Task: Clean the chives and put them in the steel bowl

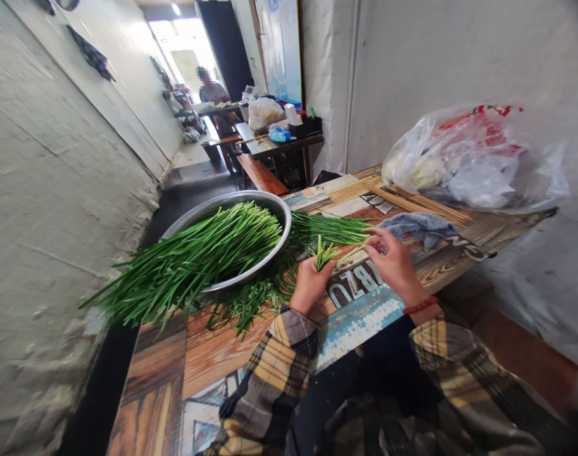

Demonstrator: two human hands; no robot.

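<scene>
Steel basin (279,215) is sitting at 9 o'clock on the patterned wood table (213,348). Clear plastic bag (478,164) w/ red print is slumping at 2 o'clock, bamboo skewers (412,201) lying just below it. Blue cloth (419,225) is lying crumpled at 3 o'clock. In the bg at 12 o'clock, a 2nd table (270,147) is carrying a white bag (264,113). A person (211,88) is sitting at 11 o'clock.

Small eatery's prep area: tables (289,147), benches (263,176), basin (213,209) of chives (207,253).

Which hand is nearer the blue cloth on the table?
Right. The right hand sits beside the blue cloth; the left hand is farther off, gripping a chive bunch by the metal basin.
</scene>
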